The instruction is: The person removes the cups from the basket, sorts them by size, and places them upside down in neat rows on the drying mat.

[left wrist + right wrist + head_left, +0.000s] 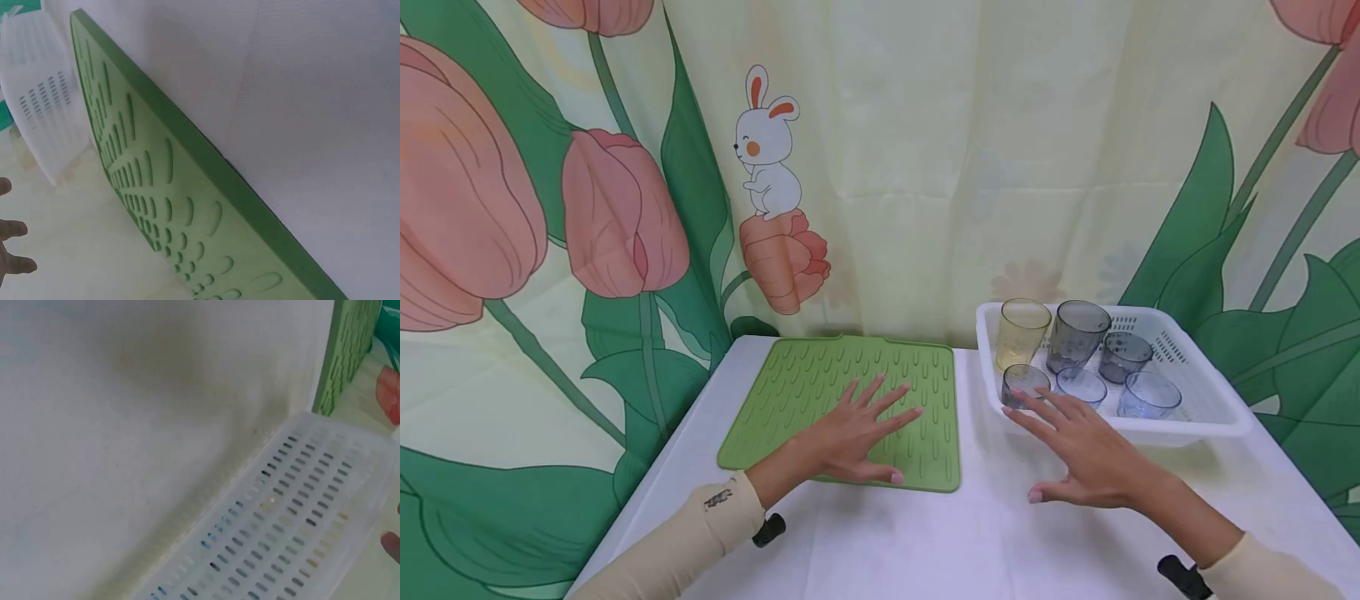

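Note:
My left hand (863, 433) hovers over the green ridged drying mat (842, 367) with its fingers spread, holding nothing. Fingers spread too, my right hand (1086, 450) is in front of the white plastic basket (1206, 429), its fingertips overlapping the near rim and a small grey glass in the head view. In the basket stand a tall yellow glass (1024, 333), a tall grey glass (1077, 337), a short dark grey glass (1125, 358), the small grey glass (1022, 379) and two short bluish glasses, one at the right (1148, 396). Only fingertips show in each wrist view.
A white cloth (925, 550) covers the table. Behind it hangs a curtain (910, 167) printed with tulips and a rabbit. The mat lies left of the basket, with a strip of cloth between them. The slotted basket wall (281, 512) fills much of the right wrist view.

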The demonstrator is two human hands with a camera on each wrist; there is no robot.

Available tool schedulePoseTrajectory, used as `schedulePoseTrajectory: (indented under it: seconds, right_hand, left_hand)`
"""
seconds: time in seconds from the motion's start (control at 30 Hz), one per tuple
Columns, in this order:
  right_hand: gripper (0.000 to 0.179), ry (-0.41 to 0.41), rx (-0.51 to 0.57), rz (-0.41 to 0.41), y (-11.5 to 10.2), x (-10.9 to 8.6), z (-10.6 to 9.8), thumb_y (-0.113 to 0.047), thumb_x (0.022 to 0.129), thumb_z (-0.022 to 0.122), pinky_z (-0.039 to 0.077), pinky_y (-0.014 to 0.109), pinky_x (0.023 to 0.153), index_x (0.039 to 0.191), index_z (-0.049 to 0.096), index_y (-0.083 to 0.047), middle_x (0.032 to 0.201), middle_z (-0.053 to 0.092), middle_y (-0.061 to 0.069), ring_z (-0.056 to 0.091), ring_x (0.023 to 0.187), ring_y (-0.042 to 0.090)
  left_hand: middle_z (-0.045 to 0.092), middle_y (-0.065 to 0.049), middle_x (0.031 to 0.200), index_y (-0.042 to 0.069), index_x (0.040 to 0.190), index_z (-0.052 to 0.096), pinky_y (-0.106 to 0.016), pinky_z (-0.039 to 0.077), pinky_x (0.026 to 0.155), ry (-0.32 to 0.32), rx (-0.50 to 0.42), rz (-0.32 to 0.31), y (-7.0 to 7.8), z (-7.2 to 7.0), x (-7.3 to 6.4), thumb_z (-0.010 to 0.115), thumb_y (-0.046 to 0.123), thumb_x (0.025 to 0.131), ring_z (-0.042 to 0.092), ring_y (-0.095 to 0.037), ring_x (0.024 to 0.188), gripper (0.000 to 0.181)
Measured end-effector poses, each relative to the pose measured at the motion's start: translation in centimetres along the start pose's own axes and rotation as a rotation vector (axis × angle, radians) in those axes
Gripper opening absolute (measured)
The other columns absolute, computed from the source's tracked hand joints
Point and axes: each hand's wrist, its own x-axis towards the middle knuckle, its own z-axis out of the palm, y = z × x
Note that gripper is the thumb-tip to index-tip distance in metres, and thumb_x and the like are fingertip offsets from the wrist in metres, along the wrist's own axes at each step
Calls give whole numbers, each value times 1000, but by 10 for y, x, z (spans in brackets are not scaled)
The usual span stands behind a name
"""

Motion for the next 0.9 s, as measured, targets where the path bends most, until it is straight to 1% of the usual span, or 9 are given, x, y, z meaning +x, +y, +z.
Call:
schedulePoseTrajectory:
  seconds: [0.03, 0.1, 0.3, 0.43, 0.5, 0.57, 0.63, 0.73, 0.9]
  right_hand:
    - [102, 3, 1, 18, 3, -2, -3, -75, 70, 72, 36, 64, 104, 154, 41, -25, 158, 39, 9, 38, 141, 40]
    - [99, 2, 10, 70, 10, -6, -8, -69, 71, 76, 42, 65, 99, 153, 42, -24, 155, 43, 10, 44, 137, 38]
    - [82, -39, 37, 283, 32, -18, -29, -59, 80, 75, 51, 69, 85, 146, 50, -18, 143, 57, 17, 58, 122, 42]
    - [71, -54, 64, 419, 51, -25, -41, -55, 84, 73, 57, 49, 68, 139, 56, -14, 121, 68, 17, 67, 95, 33]
    - [66, -49, 87, 471, 61, -29, -44, -53, 86, 72, 52, 37, 60, 136, 59, -11, 106, 70, 13, 64, 85, 24]
    - [63, -37, 117, 520, 71, -34, -46, -51, 87, 72, 49, 32, 57, 133, 61, -8, 99, 70, 13, 64, 82, 24]
    - [61, -10, 142, 564, 82, -39, -46, -49, 89, 71, 52, 36, 56, 132, 61, -6, 100, 69, 18, 65, 83, 31]
    - [63, 3, 191, 626, 98, -45, -47, -47, 92, 69, 56, 50, 61, 133, 57, 0, 116, 64, 29, 64, 95, 45]
    - [78, -101, 250, 704, 121, -50, -45, -49, 94, 65, 52, 67, 76, 141, 43, 10, 135, 46, 39, 51, 113, 57]
  left_hand:
    - [9, -5, 170, 34, 162, 16, -74, 17, 114, -1, 11, -1, 0, 0, 0, 52, 76, 88, 8, -44, 154, 92]
    - [11, -6, 170, 31, 161, 19, -73, 17, 115, -2, 22, -4, -1, 1, -1, 51, 76, 88, 10, -43, 154, 91]
    - [34, -4, 161, 29, 157, 32, -69, 22, 116, -4, 23, -29, -2, 5, -3, 49, 75, 90, 32, -34, 149, 83]
    - [50, -2, 148, 27, 152, 42, -60, 33, 113, 3, 23, -28, -3, 5, -5, 49, 75, 90, 47, -26, 137, 78]
    - [56, 0, 142, 26, 150, 45, -53, 39, 110, 0, 35, -24, -2, 5, -5, 48, 75, 91, 53, -24, 131, 77]
    - [60, 1, 135, 25, 148, 47, -47, 44, 105, -9, 43, -21, -2, 4, -5, 47, 76, 91, 58, -21, 125, 76]
    - [63, 1, 131, 23, 146, 50, -44, 47, 101, -21, 30, -18, -1, 2, -6, 47, 75, 91, 60, -20, 121, 75]
    - [65, 1, 129, 22, 143, 53, -43, 49, 101, -45, 0, -21, 2, 0, -5, 47, 75, 91, 62, -19, 120, 74]
    - [65, 2, 130, 23, 142, 54, -43, 49, 102, -78, -39, -40, 5, -1, -3, 48, 75, 91, 62, -18, 121, 73]
